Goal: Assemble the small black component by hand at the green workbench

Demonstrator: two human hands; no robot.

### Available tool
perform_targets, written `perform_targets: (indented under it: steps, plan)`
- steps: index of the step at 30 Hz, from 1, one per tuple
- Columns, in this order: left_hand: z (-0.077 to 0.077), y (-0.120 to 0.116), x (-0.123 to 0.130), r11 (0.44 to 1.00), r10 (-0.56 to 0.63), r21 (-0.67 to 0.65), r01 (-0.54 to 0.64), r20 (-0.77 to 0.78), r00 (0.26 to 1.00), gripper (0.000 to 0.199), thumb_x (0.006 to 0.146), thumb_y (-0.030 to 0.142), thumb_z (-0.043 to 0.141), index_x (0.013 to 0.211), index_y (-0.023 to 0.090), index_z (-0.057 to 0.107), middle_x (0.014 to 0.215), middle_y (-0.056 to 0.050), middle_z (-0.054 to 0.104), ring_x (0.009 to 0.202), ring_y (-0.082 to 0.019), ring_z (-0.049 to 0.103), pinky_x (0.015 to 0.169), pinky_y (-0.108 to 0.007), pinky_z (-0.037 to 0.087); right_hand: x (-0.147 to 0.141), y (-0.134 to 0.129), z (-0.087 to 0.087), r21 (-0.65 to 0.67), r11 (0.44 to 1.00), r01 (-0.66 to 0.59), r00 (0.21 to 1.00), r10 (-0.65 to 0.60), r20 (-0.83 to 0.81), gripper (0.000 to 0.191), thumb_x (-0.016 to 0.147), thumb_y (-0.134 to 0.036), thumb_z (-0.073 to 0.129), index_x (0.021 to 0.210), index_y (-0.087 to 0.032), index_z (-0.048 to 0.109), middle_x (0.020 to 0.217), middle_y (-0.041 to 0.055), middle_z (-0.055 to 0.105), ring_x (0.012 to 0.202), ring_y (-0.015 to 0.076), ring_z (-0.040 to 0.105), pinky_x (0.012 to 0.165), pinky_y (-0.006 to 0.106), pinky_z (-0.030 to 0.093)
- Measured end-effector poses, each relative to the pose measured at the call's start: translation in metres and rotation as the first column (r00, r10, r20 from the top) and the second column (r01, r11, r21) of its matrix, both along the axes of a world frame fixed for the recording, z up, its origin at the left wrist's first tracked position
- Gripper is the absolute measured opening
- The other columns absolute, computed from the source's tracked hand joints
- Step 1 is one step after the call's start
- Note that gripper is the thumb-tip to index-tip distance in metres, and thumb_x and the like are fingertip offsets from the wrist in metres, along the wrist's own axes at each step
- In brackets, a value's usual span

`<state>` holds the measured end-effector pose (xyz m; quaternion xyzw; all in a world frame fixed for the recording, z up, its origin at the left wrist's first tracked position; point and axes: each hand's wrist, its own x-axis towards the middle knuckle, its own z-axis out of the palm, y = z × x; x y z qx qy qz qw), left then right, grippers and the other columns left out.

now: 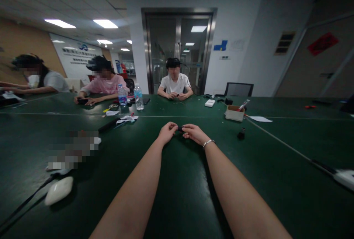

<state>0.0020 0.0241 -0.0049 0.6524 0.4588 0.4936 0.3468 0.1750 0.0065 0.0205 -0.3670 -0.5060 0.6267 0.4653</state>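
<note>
Stretching across the lower view, a dark green tabletop [177, 194]. Behind it, a metal-framed glass door [163, 40] in a white wall. Seated along the far side, a person in a white shirt [179, 83] directly opposite, and a person in a pink top [107, 84] farther left. At the far left edge, another person [55, 80] with arms on the tabletop. Right of center, beyond the far edge, a mesh-backed chair [239, 89].

Brought together near the middle of the tabletop, a left hand [166, 133] and a right hand [195, 134], the latter with a silver bracelet [208, 143] at the wrist. To the right, an open box [234, 115] with items inside, just beside a sheet of white paper [260, 119]. Standing upright at left, two plastic bottles [138, 98]. Nearer, at lower left, a rounded white device [59, 191]. Apart from the hands at right, a dark block [241, 133].

Smallest of all, a little black piece [180, 129] between the two hands, just above the tabletop. Pinched at its left end by the left hand's fingers, at its right end by the right hand's fingers. Too small and dark for fine detail.
</note>
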Motion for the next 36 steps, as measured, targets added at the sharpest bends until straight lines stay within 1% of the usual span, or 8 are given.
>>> perform_targets:
  steps: [4,9,17,23,26,29,31,36]
  plan:
    - [0.006,-0.004,0.002,0.998,-0.026,-0.063,0.029,0.044,0.999,0.023,0.08,0.035,0.051,0.089,0.015,0.059,0.067,0.0,0.056,0.052,-0.008,0.049,0.049,-0.019,0.039,0.001,0.001,-0.001,-0.004,1.0,0.004,1.0,-0.004,-0.008,0.015,0.077,-0.006,0.064,0.09,-0.009,0.058,0.066,0.0052,0.063,0.049,0.0098,0.06,0.045,0.018,0.051]
    - [0.011,-0.008,0.005,0.991,-0.019,-0.128,0.036,0.13,0.991,0.015,0.076,0.019,0.052,0.09,0.015,0.056,0.066,0.001,0.056,0.051,-0.006,0.049,0.048,-0.017,0.037,0.001,0.002,-0.002,-0.009,1.0,0.004,1.0,-0.004,-0.019,0.013,0.077,-0.007,0.063,0.088,-0.01,0.057,0.068,0.0048,0.062,0.049,0.0101,0.061,0.044,0.019,0.051]
    - [0.006,-0.004,0.004,0.993,-0.036,-0.106,0.05,0.13,0.991,0.014,0.08,0.027,0.051,0.085,0.015,0.053,0.061,0.001,0.056,0.05,-0.007,0.051,0.049,-0.018,0.038,0.001,0.001,-0.001,-0.018,1.0,0.001,1.0,-0.001,-0.02,0.014,0.077,-0.005,0.062,0.089,-0.01,0.057,0.074,0.0062,0.064,0.05,0.0095,0.061,0.046,0.02,0.052]
    - [0.002,0.001,0.002,0.998,0.023,-0.064,-0.018,0.08,0.997,0.013,0.076,0.027,0.056,0.082,0.016,0.057,0.071,-0.001,0.058,0.057,-0.008,0.053,0.05,-0.018,0.04,0.002,0.0,0.0,-0.016,1.0,-0.005,1.0,0.005,-0.01,0.017,0.077,-0.004,0.063,0.092,-0.01,0.057,0.067,0.0052,0.063,0.05,0.0103,0.061,0.046,0.019,0.052]
    - [0.002,0.001,0.002,0.998,0.001,-0.063,0.005,0.087,0.996,0.016,0.077,0.031,0.055,0.083,0.016,0.057,0.065,0.001,0.055,0.052,-0.007,0.049,0.05,-0.019,0.04,0.002,0.001,0.0,-0.018,1.0,-0.008,1.0,0.008,-0.01,0.018,0.076,-0.005,0.064,0.092,-0.01,0.057,0.068,0.0056,0.064,0.05,0.0107,0.061,0.046,0.02,0.052]
    - [0.004,0.0,0.002,0.995,-0.021,-0.093,0.029,0.086,0.996,0.022,0.081,0.035,0.047,0.083,0.016,0.058,0.059,0.001,0.053,0.049,-0.008,0.048,0.047,-0.018,0.038,0.002,0.003,-0.001,-0.013,1.0,-0.013,1.0,0.013,-0.01,0.017,0.076,-0.006,0.065,0.091,-0.01,0.058,0.068,0.0061,0.064,0.051,0.011,0.062,0.047,0.021,0.052]
    - [0.007,-0.001,0.003,0.991,-0.037,-0.126,0.051,0.108,0.993,0.023,0.082,0.033,0.043,0.083,0.015,0.058,0.058,0.001,0.053,0.048,-0.008,0.048,0.046,-0.018,0.037,0.002,0.004,-0.002,-0.008,1.0,-0.011,1.0,0.011,-0.007,0.016,0.077,-0.007,0.064,0.091,-0.01,0.059,0.067,0.0058,0.063,0.051,0.0114,0.062,0.047,0.021,0.052]
    - [0.009,-0.002,0.005,0.986,-0.032,-0.159,0.053,0.131,0.991,0.012,0.077,0.021,0.048,0.083,0.015,0.056,0.056,0.002,0.054,0.048,-0.007,0.049,0.047,-0.018,0.036,0.003,0.003,-0.001,-0.014,1.0,-0.009,1.0,0.009,-0.009,0.015,0.078,-0.005,0.062,0.091,-0.01,0.058,0.069,0.006,0.063,0.051,0.0107,0.061,0.047,0.02,0.052]
